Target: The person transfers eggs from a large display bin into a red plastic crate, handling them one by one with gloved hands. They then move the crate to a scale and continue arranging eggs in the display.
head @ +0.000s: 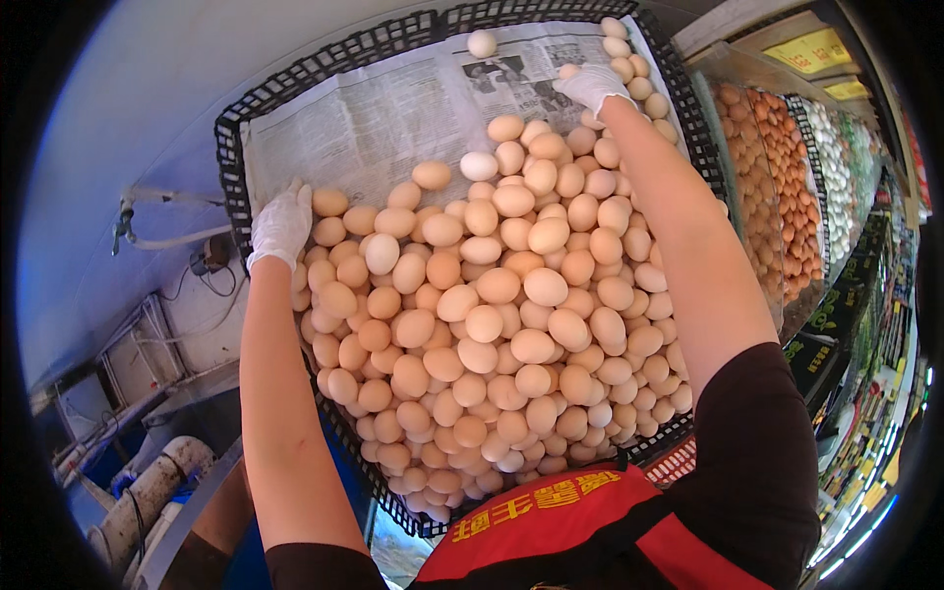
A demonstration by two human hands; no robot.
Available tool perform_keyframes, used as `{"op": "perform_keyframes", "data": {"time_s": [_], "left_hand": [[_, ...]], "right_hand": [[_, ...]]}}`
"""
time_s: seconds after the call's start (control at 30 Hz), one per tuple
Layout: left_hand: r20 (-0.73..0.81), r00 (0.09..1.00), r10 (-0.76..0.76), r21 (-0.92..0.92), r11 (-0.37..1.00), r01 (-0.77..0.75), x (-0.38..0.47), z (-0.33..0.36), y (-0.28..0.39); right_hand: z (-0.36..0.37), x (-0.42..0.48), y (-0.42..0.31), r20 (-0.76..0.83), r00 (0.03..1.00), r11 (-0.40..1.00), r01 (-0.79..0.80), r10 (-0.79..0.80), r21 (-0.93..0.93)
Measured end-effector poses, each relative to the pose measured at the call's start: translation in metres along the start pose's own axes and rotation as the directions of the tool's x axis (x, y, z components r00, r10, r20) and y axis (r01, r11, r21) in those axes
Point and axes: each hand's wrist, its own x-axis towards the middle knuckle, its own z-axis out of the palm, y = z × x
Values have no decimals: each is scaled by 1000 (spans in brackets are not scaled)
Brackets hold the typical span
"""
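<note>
Brown and cream eggs (498,285) are heaped in a black plastic crate (230,166) lined with newspaper (354,125). My left hand (282,223), in a thin white glove, lies along the crate's left side against the edge of the heap, and no egg shows in its grasp. At the far right, my gloved right hand (592,86) has its fingers around a small brown egg (568,71), partly covered by the glove. A short line of eggs (639,66) runs down the crate's right side past that hand. One pale egg (481,44) sits alone on the newspaper near the far rim.
Bins of darker brown eggs (785,184) and white eggs (826,169) stand to the right, under yellow price signs (807,51). To the left are a water tap (124,221) and a thick stained pipe (151,494). A red plastic basket (671,463) shows under the crate's near edge.
</note>
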Motion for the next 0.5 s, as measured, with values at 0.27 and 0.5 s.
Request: {"op": "perform_keyframes", "data": {"time_s": [0.27,0.5], "left_hand": [[56,997,-47,5,999,47,2,1,1],[33,999,2,96,995,-5,1,-2,7]], "right_hand": [[-13,-49,-38,-281,890,933,345,-360,-103],[18,-154,-133,-4,869,868,495,-495,47]]}}
